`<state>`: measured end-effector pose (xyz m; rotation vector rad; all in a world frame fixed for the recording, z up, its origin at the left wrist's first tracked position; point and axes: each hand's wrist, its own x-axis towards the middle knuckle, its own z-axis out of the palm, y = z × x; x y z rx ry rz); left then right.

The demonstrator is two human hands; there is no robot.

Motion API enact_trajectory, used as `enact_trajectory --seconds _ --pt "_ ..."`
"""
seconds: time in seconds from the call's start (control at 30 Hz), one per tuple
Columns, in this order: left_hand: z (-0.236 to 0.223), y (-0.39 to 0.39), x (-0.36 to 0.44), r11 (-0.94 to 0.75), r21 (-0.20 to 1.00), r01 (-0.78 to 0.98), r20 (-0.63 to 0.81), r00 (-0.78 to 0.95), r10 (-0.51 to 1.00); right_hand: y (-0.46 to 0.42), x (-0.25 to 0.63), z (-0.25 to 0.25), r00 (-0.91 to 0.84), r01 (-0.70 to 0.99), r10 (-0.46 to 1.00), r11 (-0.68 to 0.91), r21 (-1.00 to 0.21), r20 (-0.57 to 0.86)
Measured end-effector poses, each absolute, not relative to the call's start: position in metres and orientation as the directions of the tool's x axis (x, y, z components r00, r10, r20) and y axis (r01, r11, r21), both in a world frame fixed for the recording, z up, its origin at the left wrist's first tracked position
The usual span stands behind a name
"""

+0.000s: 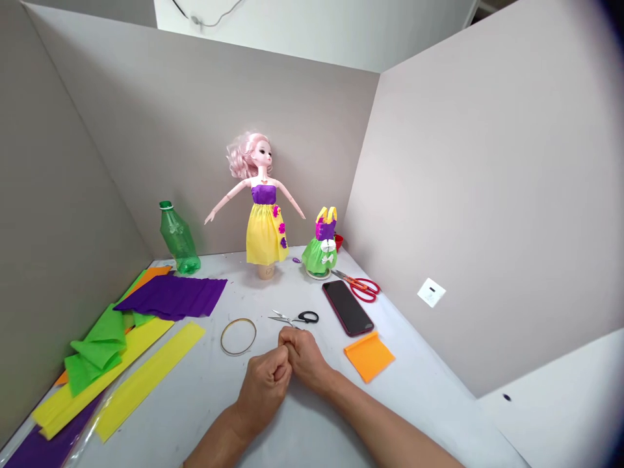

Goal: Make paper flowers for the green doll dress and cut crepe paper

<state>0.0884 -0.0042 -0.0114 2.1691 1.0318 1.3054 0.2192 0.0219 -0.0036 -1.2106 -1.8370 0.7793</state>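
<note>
My left hand (263, 383) and my right hand (303, 354) rest together on the white table, both curled into loose fists with knuckles touching. Whether anything is inside the fingers is hidden. Just beyond my right hand lie small black-handled scissors (295, 318). A thin ring of tape (238, 336) lies ahead of my left hand. At the back stands a pink-haired doll (260, 201) in a yellow and purple paper dress. Beside it stands a small green and purple paper dress (322, 246).
Purple (173, 296), green (95, 351) and yellow (141, 380) crepe paper sheets cover the left side. A green plastic bottle (178, 237) stands at the back left. A dark phone (347, 307), red scissors (361, 286) and an orange paper piece (369, 355) lie right. Grey partition walls enclose the table.
</note>
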Motion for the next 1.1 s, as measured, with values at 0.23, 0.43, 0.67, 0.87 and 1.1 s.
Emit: enact_trajectory --seconds 0.23,0.43,0.67,0.87,1.1 --pt "-0.017 0.0 0.087 -0.633 0.656 0.411 0.554 0.307 0.774 0.023 0.221 -0.004 -0.238 0.498 0.932 0.36 -0.789 0.275" --pt "-0.018 0.001 0.086 -0.625 0.646 0.438 0.542 0.312 0.78 0.022 0.22 -0.006 -0.23 0.515 0.936 0.35 -0.783 0.267" --pt "-0.023 0.002 0.084 -0.598 0.655 0.461 0.517 0.304 0.8 0.024 0.217 -0.008 -0.22 0.525 0.94 0.339 -0.781 0.26" --pt "-0.019 0.001 0.085 -0.584 0.642 0.497 0.495 0.314 0.811 0.007 0.226 0.016 -0.099 0.542 0.949 0.303 -0.784 0.298" --pt "-0.017 -0.001 0.088 -0.531 0.67 0.52 0.435 0.305 0.847 0.072 0.339 0.083 0.227 0.63 0.918 0.115 -0.768 0.324"
